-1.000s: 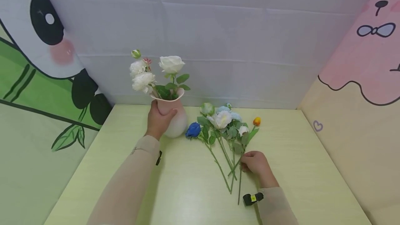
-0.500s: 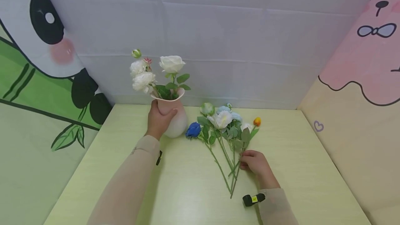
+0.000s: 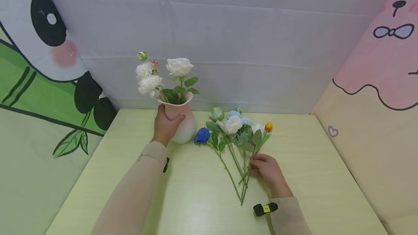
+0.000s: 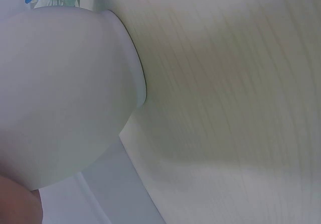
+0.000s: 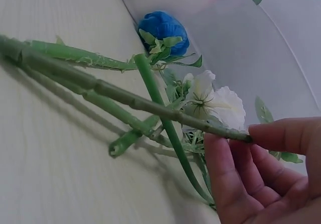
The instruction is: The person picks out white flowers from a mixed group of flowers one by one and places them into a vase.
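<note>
My left hand (image 3: pixel 166 123) grips the neck of a pink-to-white vase (image 3: pixel 183 130), which stands upright on the table. White flowers (image 3: pixel 150 84), a white rose (image 3: pixel 179 67) and green leaves rise from its wavy mouth. In the left wrist view, the vase's pale round body (image 4: pixel 65 93) fills the upper left. Over on the right, my right hand (image 3: pixel 268 171) pinches the stem of a white flower (image 3: pixel 258 127) partly covered by leaves. The right wrist view shows that dark green stem (image 5: pixel 150 106) between thumb and fingertips, crossing above other stems.
Beside the vase lies a blue flower (image 3: pixel 201 136). Several more lie bunched with crossing stems: a greenish-white bloom (image 3: pixel 216 113), a white one (image 3: pixel 231 124), pale blue ones (image 3: pixel 246 121) and an orange tulip (image 3: pixel 268 127). A white cloth wall (image 3: pixel 228 82) stands behind the table (image 3: pixel 196 206).
The pinched stem's lower end has swung left onto the other stems, and its white flower and leaves have shifted up a little. My right hand has risen slightly; the left hand and vase stay put.
</note>
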{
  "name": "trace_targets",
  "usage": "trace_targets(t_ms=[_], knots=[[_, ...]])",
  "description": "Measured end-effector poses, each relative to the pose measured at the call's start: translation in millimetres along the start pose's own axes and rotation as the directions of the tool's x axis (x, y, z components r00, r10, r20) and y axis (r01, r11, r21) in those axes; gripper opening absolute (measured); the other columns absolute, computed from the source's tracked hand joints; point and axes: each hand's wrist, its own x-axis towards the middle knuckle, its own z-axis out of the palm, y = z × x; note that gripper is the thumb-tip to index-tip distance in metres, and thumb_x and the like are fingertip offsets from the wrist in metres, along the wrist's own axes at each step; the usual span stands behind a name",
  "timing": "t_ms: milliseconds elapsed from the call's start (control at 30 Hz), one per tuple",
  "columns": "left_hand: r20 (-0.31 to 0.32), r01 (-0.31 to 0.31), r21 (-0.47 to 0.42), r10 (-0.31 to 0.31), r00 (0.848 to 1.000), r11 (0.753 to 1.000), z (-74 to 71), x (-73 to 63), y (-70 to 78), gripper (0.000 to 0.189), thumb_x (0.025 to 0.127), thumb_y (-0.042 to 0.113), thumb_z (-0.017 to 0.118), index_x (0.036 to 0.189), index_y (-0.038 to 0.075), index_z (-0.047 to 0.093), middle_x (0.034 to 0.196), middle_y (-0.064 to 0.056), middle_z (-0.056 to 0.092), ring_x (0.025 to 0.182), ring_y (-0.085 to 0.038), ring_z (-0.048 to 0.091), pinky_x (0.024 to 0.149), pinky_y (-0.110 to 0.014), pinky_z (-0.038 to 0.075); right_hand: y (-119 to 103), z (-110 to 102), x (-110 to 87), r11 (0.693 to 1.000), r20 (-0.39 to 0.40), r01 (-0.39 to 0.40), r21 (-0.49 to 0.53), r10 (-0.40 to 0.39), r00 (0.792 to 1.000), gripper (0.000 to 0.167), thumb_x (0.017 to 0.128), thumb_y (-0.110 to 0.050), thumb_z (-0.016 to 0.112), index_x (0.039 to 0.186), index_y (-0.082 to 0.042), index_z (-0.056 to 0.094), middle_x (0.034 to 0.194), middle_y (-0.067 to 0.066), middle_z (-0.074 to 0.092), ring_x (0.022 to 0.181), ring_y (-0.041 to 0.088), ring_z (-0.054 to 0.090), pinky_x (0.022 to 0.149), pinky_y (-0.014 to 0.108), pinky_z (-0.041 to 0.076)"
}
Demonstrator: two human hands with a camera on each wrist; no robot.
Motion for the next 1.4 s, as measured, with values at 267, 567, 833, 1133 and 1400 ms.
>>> trace_targets(t_ms=[267, 567, 833, 1133, 1400], knots=[[0.0, -0.006, -0.003, 0.006, 1.0, 1.0, 0.8, 0.5, -1.0, 0.097, 0.083, 0.053, 0.082, 0.155, 0.009, 0.033, 0.15, -0.017, 0.049, 0.133, -0.036, 0.051, 0.109, -0.056, 0.042, -6.7, -0.8, -4.8, 0.999, 0.02, 0.022, 0.031, -0.023, 1.0, 0.026, 0.103, -0.005, 0.06, 0.122, 0.013, 0.059, 0.103, 0.018, 0.068, 0.092, 0.029, 0.073, 0.073, 0.034, 0.062], [0.002, -0.002, -0.01, 0.002, 1.0, 1.0, -0.1, -0.4, 0.5, 0.096, 0.084, 0.051, 0.082, 0.155, 0.009, 0.032, 0.151, -0.017, 0.048, 0.133, -0.036, 0.05, 0.11, -0.056, 0.042, -11.0, 3.2, -5.3, 0.994, 0.041, 0.082, 0.072, -0.085, 0.996, 0.028, 0.103, -0.001, 0.058, 0.127, 0.014, 0.055, 0.103, 0.023, 0.07, 0.09, 0.027, 0.074, 0.074, 0.034, 0.062], [-0.004, 0.0, -0.012, 0.0, 1.0, 1.0, 0.9, 1.2, -3.4, 0.099, 0.081, 0.056, 0.082, 0.154, 0.01, 0.034, 0.149, -0.018, 0.05, 0.132, -0.036, 0.052, 0.109, -0.056, 0.042, -10.1, 9.6, -2.5, 0.987, 0.054, 0.129, 0.097, -0.135, 0.989, 0.03, 0.103, 0.002, 0.058, 0.129, 0.014, 0.054, 0.106, 0.029, 0.069, 0.087, 0.027, 0.074, 0.074, 0.035, 0.062], [-0.012, -0.01, -0.013, 0.01, 1.0, 1.0, 0.7, 2.0, -3.3, 0.098, 0.081, 0.055, 0.082, 0.153, 0.009, 0.034, 0.149, -0.017, 0.05, 0.132, -0.035, 0.052, 0.109, -0.056, 0.042, -19.8, 20.1, 0.4, 0.979, 0.078, 0.185, 0.084, -0.192, 0.978, 0.025, 0.102, 0.004, 0.057, 0.125, 0.014, 0.054, 0.113, 0.036, 0.065, 0.091, 0.028, 0.073, 0.077, 0.037, 0.063], [-0.006, -0.001, -0.002, 0.001, 1.0, 1.0, 0.4, 1.2, -1.9, 0.096, 0.083, 0.052, 0.082, 0.153, 0.008, 0.034, 0.149, -0.018, 0.05, 0.133, -0.036, 0.051, 0.11, -0.056, 0.041, -36.9, 33.9, 1.5, 0.971, 0.114, 0.238, 0.033, -0.241, 0.964, 0.016, 0.1, 0.003, 0.061, 0.115, 0.008, 0.06, 0.108, 0.033, 0.065, 0.097, 0.039, 0.07, 0.078, 0.041, 0.063]])
